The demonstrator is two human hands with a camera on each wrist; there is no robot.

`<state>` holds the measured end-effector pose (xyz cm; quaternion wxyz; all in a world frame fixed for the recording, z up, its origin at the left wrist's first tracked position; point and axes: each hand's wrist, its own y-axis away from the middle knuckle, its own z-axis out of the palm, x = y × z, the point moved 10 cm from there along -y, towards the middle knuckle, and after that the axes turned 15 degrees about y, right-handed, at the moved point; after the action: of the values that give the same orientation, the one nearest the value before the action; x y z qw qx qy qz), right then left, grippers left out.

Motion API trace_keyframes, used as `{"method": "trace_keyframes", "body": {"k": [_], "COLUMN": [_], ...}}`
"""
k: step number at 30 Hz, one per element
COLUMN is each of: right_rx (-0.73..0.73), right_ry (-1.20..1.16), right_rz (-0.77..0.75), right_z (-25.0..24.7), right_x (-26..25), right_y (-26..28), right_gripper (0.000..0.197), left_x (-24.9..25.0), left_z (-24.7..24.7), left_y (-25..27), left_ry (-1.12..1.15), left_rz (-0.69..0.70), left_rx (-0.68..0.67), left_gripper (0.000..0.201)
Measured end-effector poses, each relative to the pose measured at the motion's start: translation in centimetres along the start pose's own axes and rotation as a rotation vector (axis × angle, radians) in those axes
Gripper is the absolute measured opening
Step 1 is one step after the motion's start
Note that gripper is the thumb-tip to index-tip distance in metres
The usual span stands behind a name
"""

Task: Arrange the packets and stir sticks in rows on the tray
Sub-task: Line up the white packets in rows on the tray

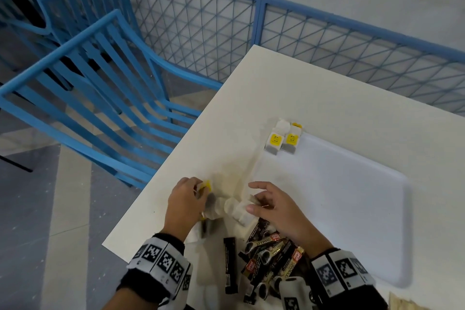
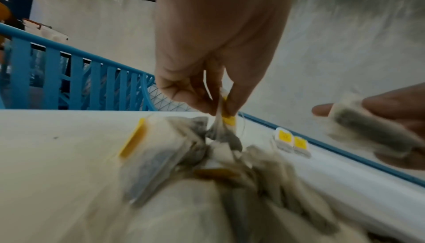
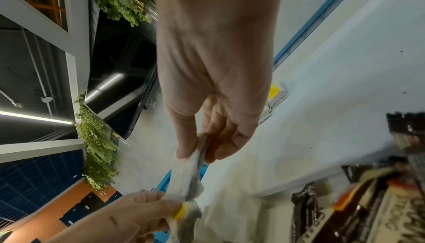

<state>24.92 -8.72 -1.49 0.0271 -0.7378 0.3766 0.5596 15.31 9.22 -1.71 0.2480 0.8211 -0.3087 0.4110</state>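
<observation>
We see our left hand pinching a yellow-tagged tea bag by its top edge between thumb and fingertips, while our right hand grips a second tea bag between thumb and fingers, both hands working over a loose heap of tea bags on the counter; the two held bags appear tangled or joined, though blur keeps us from telling how. Just behind the right wrist lies a jumble of dark coffee sachets, with no stir sticks that we can make out. The white tray lies to the right of and beyond the hands, nearer the right one, and two tea bags already sit side by side at its far left corner, long axes pointing away from us. In our judgement the next bag belongs beside that pair, extending the row rightward along the tray's far edge
</observation>
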Motion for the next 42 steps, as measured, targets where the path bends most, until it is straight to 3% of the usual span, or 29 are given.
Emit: {"method": "trace_keyframes", "body": {"k": [6,9,11,14,17,22,27,31,35,39,42], "right_rx": [-0.027,-0.002,0.028,0.080,0.143,0.233,0.236,0.236,0.229,0.116,-0.012], "right_ry": [-0.071,0.071,0.127,0.088,0.016,-0.140,-0.233,-0.265,-0.291,-0.387,-0.459], "right_rz": [-0.061,-0.108,-0.101,-0.053,0.008,0.121,0.148,0.145,0.129,0.089,0.064], "right_z": [1.0,0.7,0.2,-1.2,-3.2,-5.6,-5.7,-5.5,-5.3,-4.0,-2.4], "right_x": [-1.4,-2.1,-1.8,-0.4,1.3,4.4,5.0,5.1,4.7,3.2,1.6], "right_y": [-0.8,-1.4,-1.6,-1.3,-0.4,0.7,1.5,1.7,1.6,1.2,0.8], "right_gripper": [0.053,0.034,0.020,0.010,0.003,0.016,0.013,0.011,0.012,0.014,0.027], "left_x": [5.0,6.1,6.3,5.7,4.1,1.3,1.1,1.0,2.0,3.3,4.7], "left_z": [1.2,2.1,2.5,2.2,1.7,6.3,7.2,6.9,6.0,4.4,4.7], "left_y": [1.7,2.1,2.0,1.2,0.1,0.9,1.5,1.7,1.7,1.6,2.0], "left_ry": [0.245,0.424,0.509,0.521,0.221,-0.413,-0.546,-0.465,-0.168,0.229,0.547], "left_rz": [0.117,0.116,0.084,0.033,0.070,0.070,0.137,0.129,0.109,0.020,-0.074], "left_rx": [-0.258,-0.356,-0.390,-0.330,-0.217,-0.432,-0.397,-0.388,-0.392,-0.343,-0.424], "left_gripper": [0.007,0.005,0.019,0.011,0.006,0.041,0.039,0.028,0.003,0.010,0.024]}}
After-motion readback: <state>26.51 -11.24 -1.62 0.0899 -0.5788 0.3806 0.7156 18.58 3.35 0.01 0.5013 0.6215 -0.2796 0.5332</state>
